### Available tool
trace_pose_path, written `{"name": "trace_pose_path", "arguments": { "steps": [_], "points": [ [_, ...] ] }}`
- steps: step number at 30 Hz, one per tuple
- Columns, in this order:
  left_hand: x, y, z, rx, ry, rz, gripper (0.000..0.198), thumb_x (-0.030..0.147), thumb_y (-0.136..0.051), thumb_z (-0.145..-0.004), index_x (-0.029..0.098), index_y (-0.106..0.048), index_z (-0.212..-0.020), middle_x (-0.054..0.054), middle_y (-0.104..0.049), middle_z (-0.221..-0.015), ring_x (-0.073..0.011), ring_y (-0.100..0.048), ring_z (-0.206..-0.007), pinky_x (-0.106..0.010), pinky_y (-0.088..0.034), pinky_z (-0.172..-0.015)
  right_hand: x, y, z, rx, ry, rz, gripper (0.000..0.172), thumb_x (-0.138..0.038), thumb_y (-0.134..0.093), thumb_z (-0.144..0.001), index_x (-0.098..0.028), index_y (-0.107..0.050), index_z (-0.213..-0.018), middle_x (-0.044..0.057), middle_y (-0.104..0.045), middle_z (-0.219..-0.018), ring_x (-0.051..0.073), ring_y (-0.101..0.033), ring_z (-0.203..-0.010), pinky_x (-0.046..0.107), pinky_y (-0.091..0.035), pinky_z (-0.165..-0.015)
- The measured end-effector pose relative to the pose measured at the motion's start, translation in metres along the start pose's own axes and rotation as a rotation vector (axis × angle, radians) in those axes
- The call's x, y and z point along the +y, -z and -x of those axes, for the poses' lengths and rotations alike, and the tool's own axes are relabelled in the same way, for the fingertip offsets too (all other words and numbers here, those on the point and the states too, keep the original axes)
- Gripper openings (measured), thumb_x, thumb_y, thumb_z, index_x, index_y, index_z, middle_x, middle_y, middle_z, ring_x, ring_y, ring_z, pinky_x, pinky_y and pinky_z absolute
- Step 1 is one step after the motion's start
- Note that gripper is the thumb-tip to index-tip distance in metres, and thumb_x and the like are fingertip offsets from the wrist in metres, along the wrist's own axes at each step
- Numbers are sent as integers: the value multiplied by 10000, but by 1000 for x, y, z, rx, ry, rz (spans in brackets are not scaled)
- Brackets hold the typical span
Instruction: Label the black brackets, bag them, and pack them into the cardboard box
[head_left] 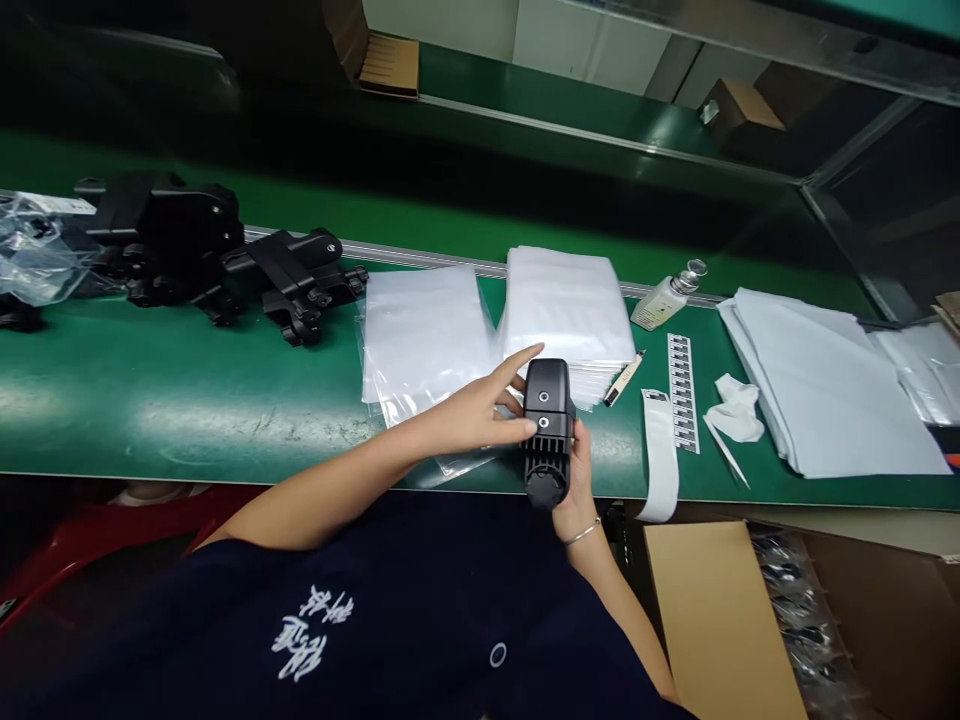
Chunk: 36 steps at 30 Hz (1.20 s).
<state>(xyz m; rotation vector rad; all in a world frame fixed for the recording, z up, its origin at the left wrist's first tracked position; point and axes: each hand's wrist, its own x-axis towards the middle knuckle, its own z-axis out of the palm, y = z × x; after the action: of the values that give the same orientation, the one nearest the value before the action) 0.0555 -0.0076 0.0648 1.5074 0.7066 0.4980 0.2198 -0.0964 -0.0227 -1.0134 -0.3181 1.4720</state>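
A black plastic part with a ribbed lower section is held upright over the near edge of the green bench. My right hand grips it from below and the right side, a thin bracelet on the wrist. My left hand rests against its left side, thumb on the ribs and forefinger stretched toward its top. Just behind the part lie clear plastic bags and a stack of white sheets.
Several black parts lie at the left, beside crumpled clear plastic. To the right are a pen, a small bottle, a label strip, a white cloth and white sheets. An open cardboard box stands below.
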Motion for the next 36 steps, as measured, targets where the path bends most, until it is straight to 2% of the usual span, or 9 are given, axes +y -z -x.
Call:
{"name": "trace_pose_path", "arguments": {
  "steps": [3, 7, 11, 14, 17, 22, 25, 29, 36],
  "points": [
    [5, -3, -9, 123, 5, -42, 436, 422, -601, -872, 246, -574, -1270, -18, -615, -849, -162, -602, -731, -271, -493, -660, 5, -1, 5, -1, -21, 40, 445, -649, -563, -810, -247, -725, -912, 10, -763, -843, 235, -717, -916, 400, -603, -842],
    [10, -1, -12, 159, 5, -24, 338, 444, -547, -907, 207, -632, -1134, -11, -618, -752, -163, -604, -697, -272, -495, -645, 6, -1, 4, -17, -26, 35, 448, -651, -577, -798, -241, -723, -904, 17, -762, -844, 233, -715, -881, 401, -601, -827],
    [10, 8, 4, 53, -61, -109, 599, 460, -628, -864, 260, -480, -1408, -79, -693, -1077, -248, -662, -964, -347, -541, -801, -6, 5, 4, -3, 111, 26, 436, -615, -635, -777, -253, -698, -1010, 19, -753, -935, 221, -705, -882, 414, -583, -863],
    [3, 14, 21, -26, -130, -189, 885, 386, -784, -742, 324, -344, -1507, -106, -530, -1435, -330, -552, -1255, -451, -476, -1023, -21, 13, 9, -4, 314, 135, 608, -559, -764, -687, -301, -610, -1216, 7, -726, -1000, 213, -693, -889, 425, -566, -890],
    [-8, 16, 34, 26, -170, -173, 779, 337, -771, -761, 355, -427, -1459, -80, -450, -1511, -332, -494, -1327, -485, -398, -1117, -34, 19, 14, -23, 460, 339, 783, -559, -812, -636, -303, -539, -1324, 31, -707, -996, 263, -670, -998, 453, -552, -908],
    [-20, 20, 38, 68, -40, 249, 905, 337, -845, -699, 378, -368, -1467, -105, -549, -1385, -287, -618, -1168, -409, -513, -982, -46, 13, 17, -150, 392, 391, 867, -658, -766, -658, -256, -510, -1382, 72, -709, -1019, 293, -678, -992, 477, -585, -855],
    [-26, 22, 38, 79, 133, 586, 962, 454, -861, -665, 326, -349, -1469, -108, -655, -1171, -221, -691, -918, -304, -565, -762, -50, 3, 16, -148, 354, 372, 664, -605, -802, -657, -227, -636, -1177, 64, -713, -944, 249, -699, -801, 445, -630, -703],
    [-36, 16, 42, 28, 365, 854, 705, 503, -815, -713, 298, -540, -1329, -61, -688, -1058, -166, -679, -814, -248, -562, -661, -47, -11, 11, -44, 334, 435, 434, -556, -752, -746, -204, -661, -982, 8, -687, -733, 175, -645, -587, 356, -617, -573],
    [-54, 8, 50, -28, 414, 1035, 512, 599, -752, -742, 203, -694, -1062, -68, -715, -885, -180, -684, -776, -252, -565, -637, -40, -21, 7, -27, 305, 512, 426, -613, -660, -803, -188, -625, -814, -21, -611, -583, 125, -557, -438, 252, -514, -439]
  ]
}}
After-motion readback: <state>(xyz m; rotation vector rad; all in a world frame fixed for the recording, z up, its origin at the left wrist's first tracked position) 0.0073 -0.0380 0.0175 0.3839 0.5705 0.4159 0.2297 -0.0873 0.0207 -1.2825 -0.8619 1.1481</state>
